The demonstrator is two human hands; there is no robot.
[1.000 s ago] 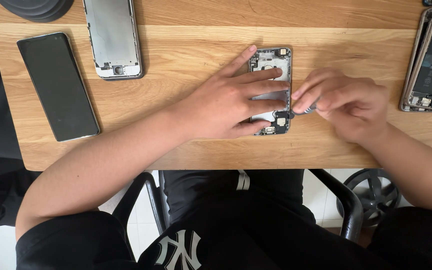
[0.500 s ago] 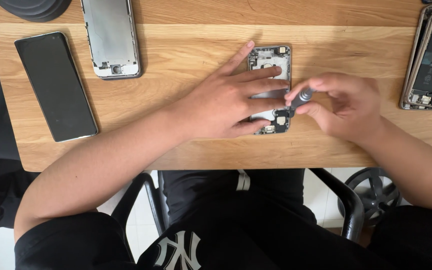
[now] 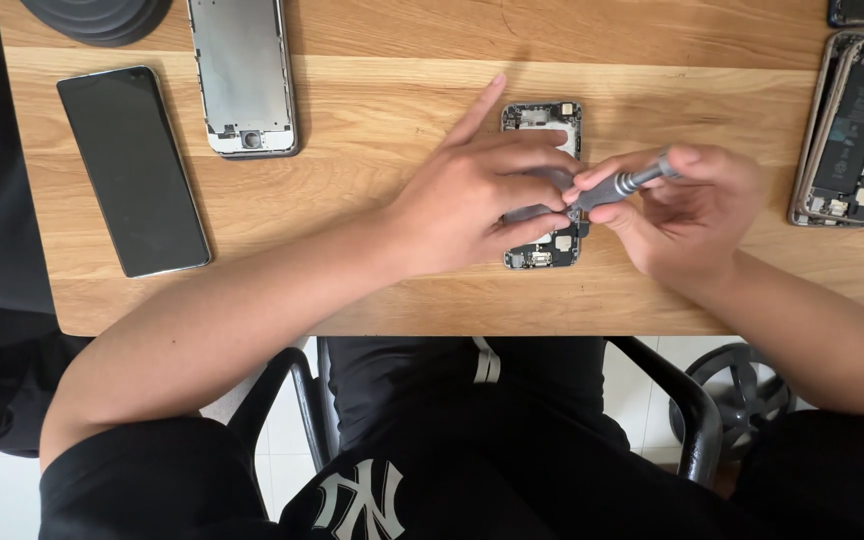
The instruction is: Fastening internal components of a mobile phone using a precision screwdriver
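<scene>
Hands on 1 opened phone [image 3: 544,185]
Left hand [image 3: 477,195] fingers spread, pressing it to the worktop [image 3: 372,150]; right hand [image 3: 692,205] fingers pinch 1 grey screwdriver [image 3: 620,185] over it.

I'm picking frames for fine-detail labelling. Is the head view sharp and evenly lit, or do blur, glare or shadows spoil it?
In the head view the light is soft and even on the wooden table; the left hand casts only a faint shadow. The opened phone and the grey screwdriver in the right hand look sharp, without motion blur. The black phone screen shows a mild sheen, no harsh glare.
</scene>
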